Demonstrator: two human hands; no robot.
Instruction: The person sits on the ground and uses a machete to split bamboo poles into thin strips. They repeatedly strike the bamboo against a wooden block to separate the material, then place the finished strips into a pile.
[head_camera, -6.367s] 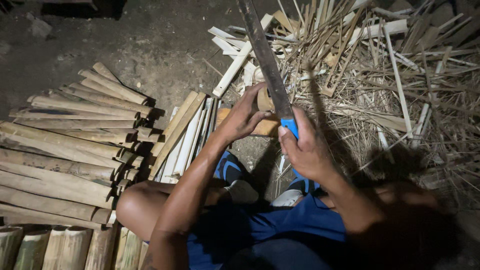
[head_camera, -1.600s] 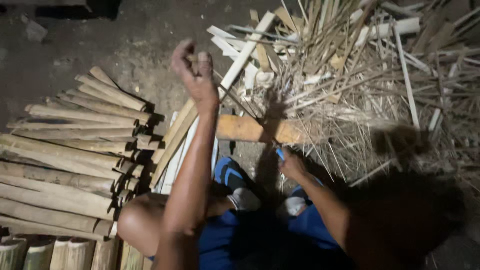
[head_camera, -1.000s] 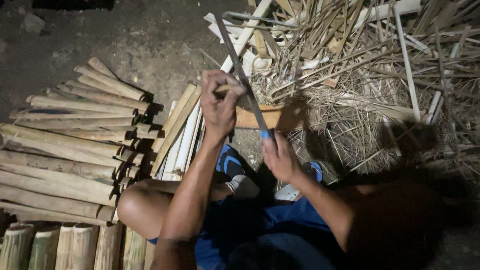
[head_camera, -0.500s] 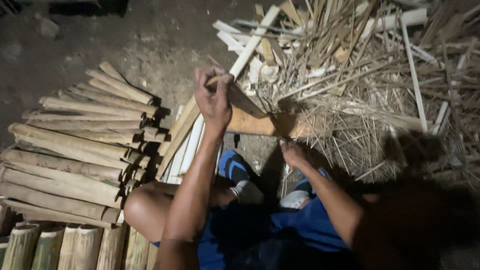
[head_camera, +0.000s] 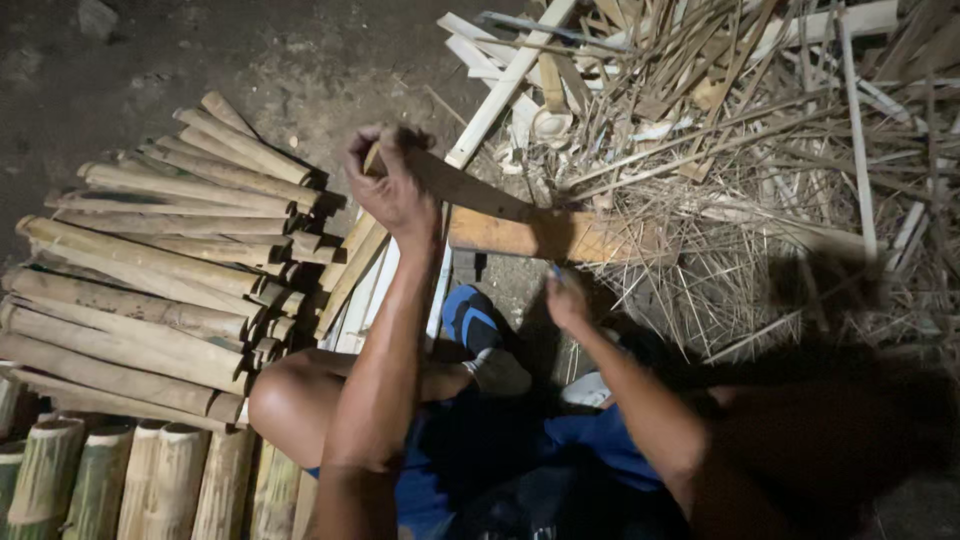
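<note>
Gripping bamboo strip (head_camera: 470, 190): left hand (head_camera: 392, 185), blade end.

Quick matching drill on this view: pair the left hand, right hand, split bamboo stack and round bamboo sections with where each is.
Things:
1. left hand
2. right hand
3. split bamboo stack
4. round bamboo sections

Places:
A. standing on end along the bottom left edge
B. low, near the knees, below the block
C. raised, closed round a strip
D. laid flat in rows at the left

Pairs: 1-C, 2-B, 3-D, 4-A
</note>
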